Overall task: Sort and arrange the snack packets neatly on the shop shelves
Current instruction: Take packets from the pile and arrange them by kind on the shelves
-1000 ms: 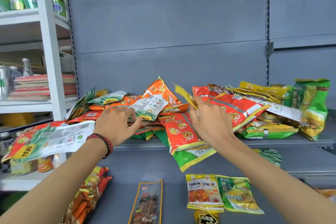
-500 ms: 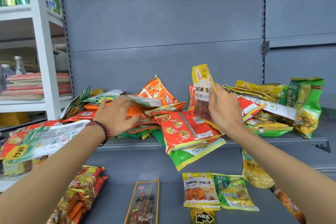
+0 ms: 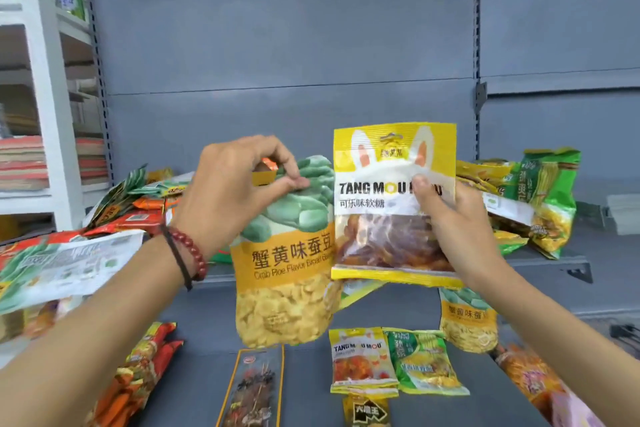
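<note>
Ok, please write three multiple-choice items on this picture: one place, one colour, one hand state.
1. Where does the small Tang Mou Mou packet lie?
A) on the lower shelf, beside the green packet
B) on the floor
C) inside a box
2. What colour are the beads of the bracelet?
A) blue
B) dark red
C) white
3. What does the left hand do?
A) lies flat
B) hangs empty
C) pinches the broad bean packet's top
Answers: 1 A, it lies left of the green packet; 2 B, seen on the left wrist; 3 C, thumb and finger close on its top.
</note>
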